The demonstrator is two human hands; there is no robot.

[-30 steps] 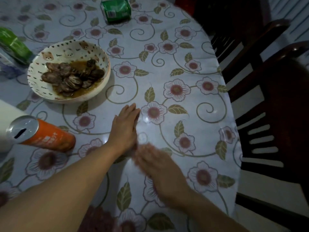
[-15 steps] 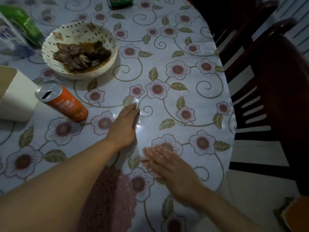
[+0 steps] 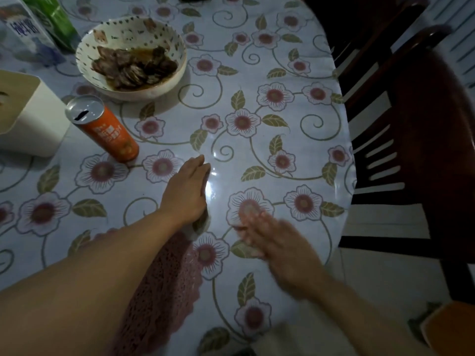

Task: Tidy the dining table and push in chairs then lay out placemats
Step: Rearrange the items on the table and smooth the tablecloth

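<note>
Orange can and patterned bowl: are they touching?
Apart. The head view shows the orange can standing nearer the camera than the bowl, with a strip of flowered tablecloth plainly visible between them.

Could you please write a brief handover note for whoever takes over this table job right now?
Left hand: open, flat on the tablecloth.
Right hand: blurred, fingers look straight, holding nothing visible.
Pink placemat: on the table under the left forearm, partly hidden.
Still out: bowl of food, orange can, white container, cartons.
Dark chairs: at the right edge.
Left: clear items, finish the placemats.
</note>
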